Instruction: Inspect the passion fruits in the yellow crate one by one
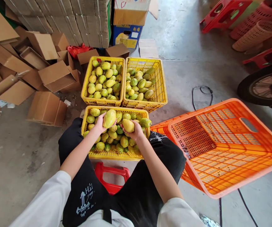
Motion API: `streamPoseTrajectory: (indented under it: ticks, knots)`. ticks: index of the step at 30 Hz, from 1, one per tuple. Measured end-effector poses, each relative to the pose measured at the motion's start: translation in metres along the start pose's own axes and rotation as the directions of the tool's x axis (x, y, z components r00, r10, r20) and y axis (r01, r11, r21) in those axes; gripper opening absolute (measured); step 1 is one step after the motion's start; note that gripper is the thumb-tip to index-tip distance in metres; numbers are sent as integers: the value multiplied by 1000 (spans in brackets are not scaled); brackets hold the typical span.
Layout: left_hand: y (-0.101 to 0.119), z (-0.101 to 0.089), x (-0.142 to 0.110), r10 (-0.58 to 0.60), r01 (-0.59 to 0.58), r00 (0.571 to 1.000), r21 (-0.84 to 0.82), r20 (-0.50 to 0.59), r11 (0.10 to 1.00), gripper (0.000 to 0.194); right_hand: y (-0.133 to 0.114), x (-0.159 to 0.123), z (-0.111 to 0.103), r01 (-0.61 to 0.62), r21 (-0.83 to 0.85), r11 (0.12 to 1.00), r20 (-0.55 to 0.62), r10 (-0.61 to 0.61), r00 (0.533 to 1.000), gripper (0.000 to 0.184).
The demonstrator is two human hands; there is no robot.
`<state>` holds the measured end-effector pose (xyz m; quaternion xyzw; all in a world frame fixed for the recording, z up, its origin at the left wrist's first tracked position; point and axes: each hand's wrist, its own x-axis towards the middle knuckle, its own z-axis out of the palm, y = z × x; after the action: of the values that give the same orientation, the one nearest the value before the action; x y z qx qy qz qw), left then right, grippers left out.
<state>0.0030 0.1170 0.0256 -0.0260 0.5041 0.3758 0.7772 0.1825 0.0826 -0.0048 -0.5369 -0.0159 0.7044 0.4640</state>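
Observation:
My left hand (99, 123) is closed round a large yellow-green papaya (109, 119), held over the near yellow crate (117, 155). In my right hand (137, 131) is a smaller, yellower papaya (128, 125), its narrow end pointing left. Both hands are above that crate, which is filled with green and yellow papayas (112, 134) and stands between my knees. One greener papaya (145, 122) lies at the crate's right rim, just beyond my right hand.
Two more yellow crates of papayas, a left one (83, 82) and a right one (163, 83), stand beyond. An orange crate (235, 126) lies tilted at my right. Cardboard boxes (47, 108) pile up at the left. A red stool (111, 186) is below me; a wheel (263, 83) stands far right.

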Motion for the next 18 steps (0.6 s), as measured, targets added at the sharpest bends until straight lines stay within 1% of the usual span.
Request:
streamPoseTrajectory:
  ticks: [1,3,4,7,10,13,16,18]
  knots:
    - [0,-1,0,-10,10,1000,-7,2,1000,40,-1,-1,1,-68,16,998,-19,68,997,9]
    - [-1,-2,1,-12,12,1000,-10,-8,1000,43,-5,-5,5,-222,65,973,-75,226,971,10]
    - [-1,-4,2,-6,6,1000,-5,-9,1000,45,-7,-7,6,-241,80,967,-95,248,964,11]
    - [-1,-8,6,19,-20,1000,40,15,999,48,-10,-11,8,-206,86,975,-129,216,968,11]
    - [-1,-10,9,41,-44,999,121,26,992,42,-9,-12,7,-109,48,993,-134,115,984,15]
    - [-2,-9,8,79,-86,996,173,45,981,35,-7,-11,5,-35,22,999,-83,37,996,21]
    - [-3,-7,5,120,-131,990,175,76,976,35,-5,-8,5,-5,38,999,-32,6,999,20]
    - [-4,-6,4,117,-125,991,168,58,978,37,-4,-7,4,-2,34,999,-26,2,1000,22]
